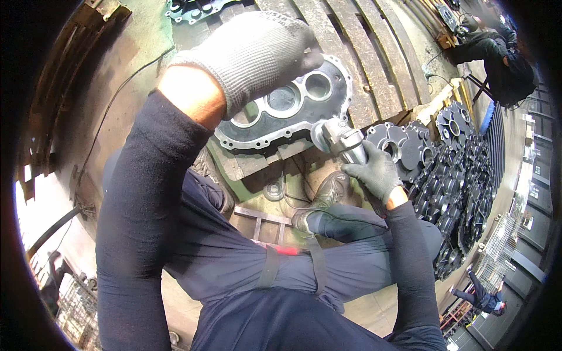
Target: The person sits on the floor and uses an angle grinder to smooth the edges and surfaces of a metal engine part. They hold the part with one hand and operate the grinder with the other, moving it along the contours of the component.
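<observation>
Pressing left hand (257, 52) flat on cast housing plate (293, 111) — right hand (374, 172) grip clamped round grinder (342, 140).

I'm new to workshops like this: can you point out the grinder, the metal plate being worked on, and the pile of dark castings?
Grinder (342, 140), head view, on its silver body.
Plate (295, 108), head view, on its flat face between holes.
Castings (462, 169), head view, mid-pile.

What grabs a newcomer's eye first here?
The left hand, in a grey glove, fills the top centre and presses on a flat metal casting with round bores, lying on wooden slats. Just right of it, the right hand grips a silver grinder at the casting's edge. A heap of dark castings runs down the right side.
</observation>
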Tool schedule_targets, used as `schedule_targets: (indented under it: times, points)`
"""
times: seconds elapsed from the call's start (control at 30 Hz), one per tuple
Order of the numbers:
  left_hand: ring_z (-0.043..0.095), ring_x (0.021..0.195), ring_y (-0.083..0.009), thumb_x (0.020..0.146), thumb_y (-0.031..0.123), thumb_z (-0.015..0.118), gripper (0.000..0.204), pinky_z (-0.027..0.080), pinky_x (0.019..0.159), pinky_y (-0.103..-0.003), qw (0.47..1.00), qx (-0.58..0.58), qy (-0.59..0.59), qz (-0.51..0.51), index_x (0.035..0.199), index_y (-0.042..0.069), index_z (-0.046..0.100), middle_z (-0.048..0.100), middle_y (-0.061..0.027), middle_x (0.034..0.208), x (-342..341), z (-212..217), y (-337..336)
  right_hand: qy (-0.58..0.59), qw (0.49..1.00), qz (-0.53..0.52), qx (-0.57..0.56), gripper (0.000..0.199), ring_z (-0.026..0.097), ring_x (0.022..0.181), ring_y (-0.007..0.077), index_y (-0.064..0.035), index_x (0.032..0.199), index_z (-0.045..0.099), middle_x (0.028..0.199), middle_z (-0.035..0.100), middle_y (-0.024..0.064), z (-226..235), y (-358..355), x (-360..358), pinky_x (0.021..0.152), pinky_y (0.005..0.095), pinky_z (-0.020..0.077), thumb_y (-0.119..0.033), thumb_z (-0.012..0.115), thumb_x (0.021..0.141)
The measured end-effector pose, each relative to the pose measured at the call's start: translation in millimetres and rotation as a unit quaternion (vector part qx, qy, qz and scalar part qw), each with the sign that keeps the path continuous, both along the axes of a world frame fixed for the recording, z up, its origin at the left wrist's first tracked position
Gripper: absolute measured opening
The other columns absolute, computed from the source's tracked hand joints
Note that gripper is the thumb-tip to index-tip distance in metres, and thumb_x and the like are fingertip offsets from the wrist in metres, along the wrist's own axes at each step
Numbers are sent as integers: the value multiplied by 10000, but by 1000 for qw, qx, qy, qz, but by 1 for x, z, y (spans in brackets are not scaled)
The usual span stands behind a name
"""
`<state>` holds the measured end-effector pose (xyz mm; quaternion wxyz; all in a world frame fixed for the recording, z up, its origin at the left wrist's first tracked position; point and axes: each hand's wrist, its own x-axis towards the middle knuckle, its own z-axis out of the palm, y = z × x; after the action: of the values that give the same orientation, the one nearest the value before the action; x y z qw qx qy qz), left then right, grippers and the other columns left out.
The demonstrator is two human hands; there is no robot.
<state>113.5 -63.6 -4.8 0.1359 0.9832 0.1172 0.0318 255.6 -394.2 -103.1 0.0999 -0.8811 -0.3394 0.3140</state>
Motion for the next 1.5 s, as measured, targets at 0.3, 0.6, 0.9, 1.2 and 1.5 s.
schedule_targets:
  times: [0.3, 0.6, 0.9, 1.2, 1.5]
  points:
    - [813, 899, -361, 1165, 465, 606, 435, 650, 823, -473, 1000, -6, -15, -14, 1197, 69, 783, 815, -188, 965, 1, -5, 4, 26, 999, 36, 2, 661, 781, 1111, 458, -64, 1314, 705, 1169, 807, 259, -12, 20, -17, 960, 539, 613, -452, 937, 831]
    - [819, 908, -348, 1144, 489, 634, 469, 651, 837, -467, 1000, 4, -10, 13, 1217, 51, 784, 818, -188, 970, -3, 0, 4, 83, 993, 24, 79, 818, 790, 1129, 443, -59, 1469, 680, 1211, 807, 262, -12, 22, -17, 984, 503, 621, -449, 951, 804]
    - [803, 934, -394, 1137, 480, 640, 457, 639, 844, -498, 999, -40, -27, -6, 1218, 54, 782, 807, -212, 1009, -3, 9, 13, -80, 993, -75, 43, 693, 796, 1104, 411, -64, 1375, 738, 1162, 817, 235, 7, 22, 29, 985, 487, 606, -414, 942, 813]
    - [825, 967, -351, 1138, 537, 633, 523, 662, 882, -467, 999, 5, 28, 39, 1316, 67, 777, 830, -185, 1067, -8, 15, 23, -92, 992, -65, 64, 666, 803, 1067, 391, -52, 1342, 746, 1131, 822, 230, -2, 42, 19, 961, 472, 614, -410, 952, 819]
    - [828, 985, -357, 1147, 544, 609, 536, 649, 889, -464, 994, -18, 98, 41, 1325, 67, 776, 826, -224, 1065, -10, -5, 25, 66, 920, -226, 312, 485, 745, 955, 144, -3, 1295, 752, 1125, 812, 70, 19, 31, 56, 898, 323, 613, -271, 934, 933]
